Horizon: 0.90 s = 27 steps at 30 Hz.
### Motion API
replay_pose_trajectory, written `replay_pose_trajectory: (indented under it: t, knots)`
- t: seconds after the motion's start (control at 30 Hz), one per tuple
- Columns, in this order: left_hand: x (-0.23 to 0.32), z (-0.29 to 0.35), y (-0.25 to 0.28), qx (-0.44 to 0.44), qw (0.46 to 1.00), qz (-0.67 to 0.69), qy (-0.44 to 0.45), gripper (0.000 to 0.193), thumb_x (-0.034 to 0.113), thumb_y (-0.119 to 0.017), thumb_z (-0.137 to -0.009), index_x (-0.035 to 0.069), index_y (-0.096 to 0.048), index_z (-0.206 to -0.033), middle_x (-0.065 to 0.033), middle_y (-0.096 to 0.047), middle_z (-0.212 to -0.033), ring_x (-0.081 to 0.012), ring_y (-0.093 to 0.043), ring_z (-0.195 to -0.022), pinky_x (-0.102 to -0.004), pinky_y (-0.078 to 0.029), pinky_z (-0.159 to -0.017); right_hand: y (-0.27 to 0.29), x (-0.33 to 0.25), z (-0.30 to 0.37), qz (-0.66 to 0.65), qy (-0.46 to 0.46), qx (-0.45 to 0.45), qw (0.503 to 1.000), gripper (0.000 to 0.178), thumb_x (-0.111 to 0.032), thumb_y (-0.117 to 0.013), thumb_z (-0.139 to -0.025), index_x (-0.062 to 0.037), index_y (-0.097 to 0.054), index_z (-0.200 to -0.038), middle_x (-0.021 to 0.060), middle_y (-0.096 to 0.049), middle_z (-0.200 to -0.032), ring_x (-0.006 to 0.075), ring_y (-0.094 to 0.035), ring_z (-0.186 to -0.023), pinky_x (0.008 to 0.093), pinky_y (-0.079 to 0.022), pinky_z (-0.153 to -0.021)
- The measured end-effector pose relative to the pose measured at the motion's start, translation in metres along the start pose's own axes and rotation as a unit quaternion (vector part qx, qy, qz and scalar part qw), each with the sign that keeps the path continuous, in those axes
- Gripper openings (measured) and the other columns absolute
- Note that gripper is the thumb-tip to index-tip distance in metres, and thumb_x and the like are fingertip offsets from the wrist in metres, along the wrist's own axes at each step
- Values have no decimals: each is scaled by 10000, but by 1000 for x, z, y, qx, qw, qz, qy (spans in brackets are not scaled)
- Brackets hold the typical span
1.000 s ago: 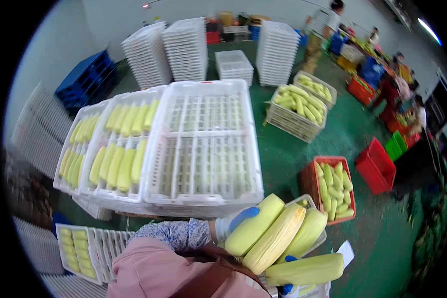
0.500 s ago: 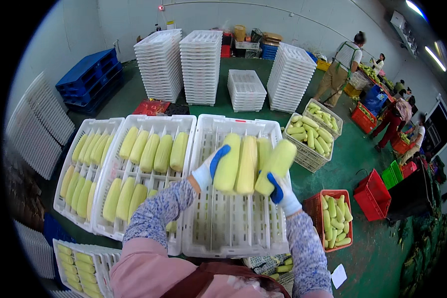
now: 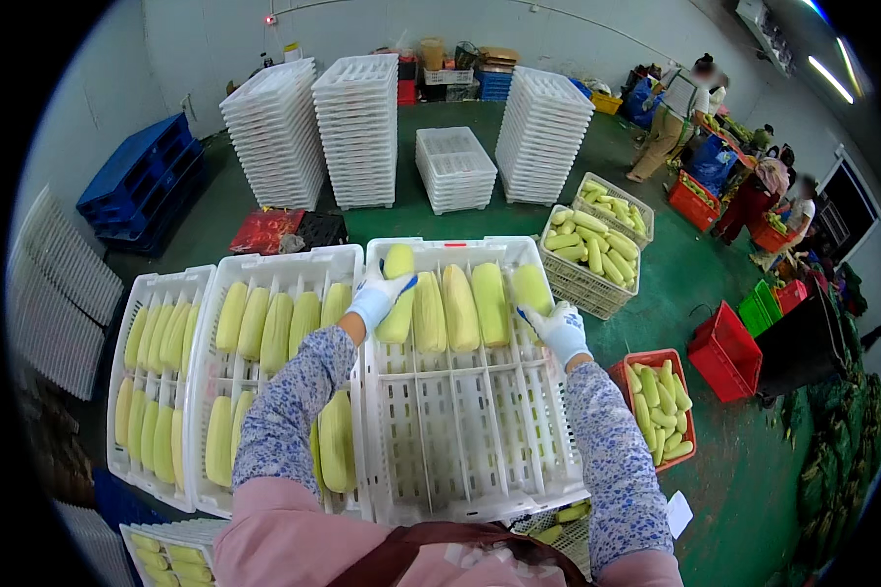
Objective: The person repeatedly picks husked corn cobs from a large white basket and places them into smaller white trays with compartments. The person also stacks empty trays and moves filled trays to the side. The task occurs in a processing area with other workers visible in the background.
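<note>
Green floor (image 3: pixel 675 323) stretches beyond a white crate (image 3: pixel 475 511), whose far row holds five pale green vegetables (image 3: pixel 460 308). Fingers of the left hand (image 3: pixel 379 298) grip the leftmost vegetable (image 3: pixel 394 325); the right hand (image 3: pixel 563 333) touches the rightmost one (image 3: pixel 531 286), though I cannot tell whether its fingers close around it. Two more white crates (image 3: pixel 289 257) stand just left, a red crate (image 3: pixel 619 377) to the right.

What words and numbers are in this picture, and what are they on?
None can be read.
Gloved right hand: blue marks on its back, too small to read.
White crate in front: red strip on its far rim, too small to make out.
Pink clothing: pale marks, too blurred to read.
</note>
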State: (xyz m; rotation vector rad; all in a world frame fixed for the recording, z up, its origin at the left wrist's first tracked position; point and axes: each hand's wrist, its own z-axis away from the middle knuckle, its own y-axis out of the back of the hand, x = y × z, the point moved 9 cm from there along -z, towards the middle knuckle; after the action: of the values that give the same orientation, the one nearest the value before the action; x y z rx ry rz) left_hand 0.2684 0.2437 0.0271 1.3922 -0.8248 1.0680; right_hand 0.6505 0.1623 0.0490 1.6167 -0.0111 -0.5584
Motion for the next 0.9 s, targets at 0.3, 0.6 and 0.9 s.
replay_pose_trajectory:
  t: [0.3, 0.6, 0.9]
  knots:
    - [139, 158, -26, 70, 928, -128, -342, 696, 138, -695, -820, 30, -351, -1417, -192, -401, -1398, -311, -401, -1301, -408, -354, -1065, 52, 142, 81, -407, -13, 87, 909, 322, -311, -696, -874, -16, -633, -988, 69, -657, -822, 162, -598, -734, 297, -493, -697]
    - [154, 393, -199, -261, 915, -24, -307, 441, 83, -670, -824, 21, -527, -1237, -128, -550, -1193, -198, -581, -1021, -316, -484, -876, 46, 367, 310, -551, -111, 144, 814, 240, -208, -633, -924, 25, -616, -976, 46, -614, -736, 126, -586, -635, 263, -492, -595]
    - [85, 642, -416, -648, 746, 17, -150, 293, 138, -649, -893, 23, -613, -1160, -101, -630, -1042, -166, -613, -965, -293, -493, -847, -219, 537, 633, -594, -498, -2, 631, 297, -292, -661, -893, 5, -655, -913, 82, -678, -799, 173, -643, -694, 310, -522, -624]
